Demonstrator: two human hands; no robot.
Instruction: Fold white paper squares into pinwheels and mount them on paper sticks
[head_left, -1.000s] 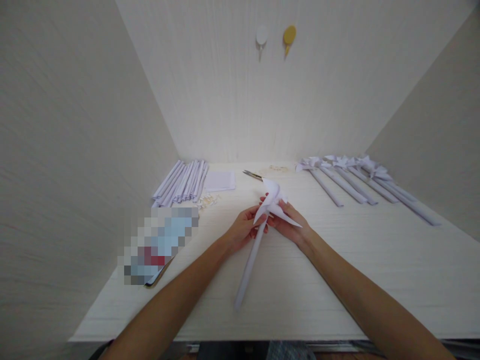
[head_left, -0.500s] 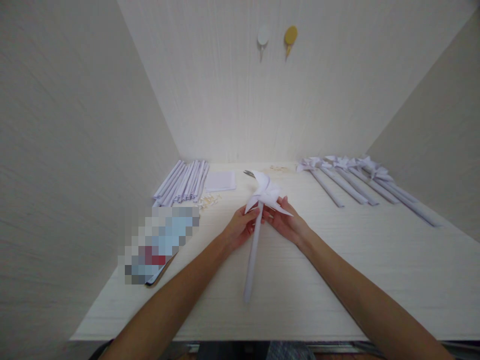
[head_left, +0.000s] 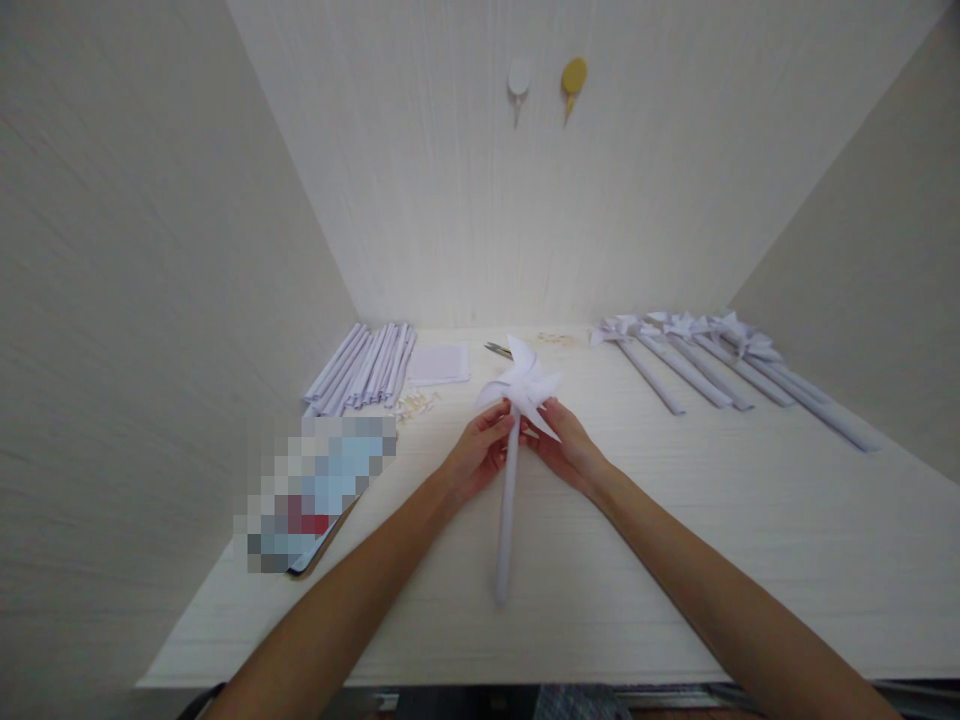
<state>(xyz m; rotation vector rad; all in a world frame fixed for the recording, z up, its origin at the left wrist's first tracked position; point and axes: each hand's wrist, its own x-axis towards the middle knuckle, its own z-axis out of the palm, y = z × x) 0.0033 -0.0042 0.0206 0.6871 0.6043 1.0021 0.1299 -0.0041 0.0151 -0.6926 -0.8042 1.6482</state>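
A white paper pinwheel (head_left: 507,510) with a rolled-paper stick is held up over the middle of the table, its blades at the top and the stick pointing down towards me. My left hand (head_left: 472,458) is closed around the upper stick, thumb in front, just under the blades. On the other side, my right hand (head_left: 571,450) grips the pinwheel near its head, with the thumb by the lower right blade. Some right fingers are hidden behind the blades and stick. Behind the pinwheel lie metal scissors or snips (head_left: 497,350), partly covered by a blade.
Several rolled paper sticks (head_left: 364,368) lie at the back left beside square paper sheets (head_left: 439,364) and small pale pieces (head_left: 414,405). A blurred-out phone-like device (head_left: 322,500) is at the left. Several pinwheels (head_left: 679,370) lie at the back right. Walls enclose the table (head_left: 637,600).
The pinwheel's blades have turned and its head has shifted slightly left, bringing the stick more upright. Both hands keep their hold, the right moving slightly closer to the left.
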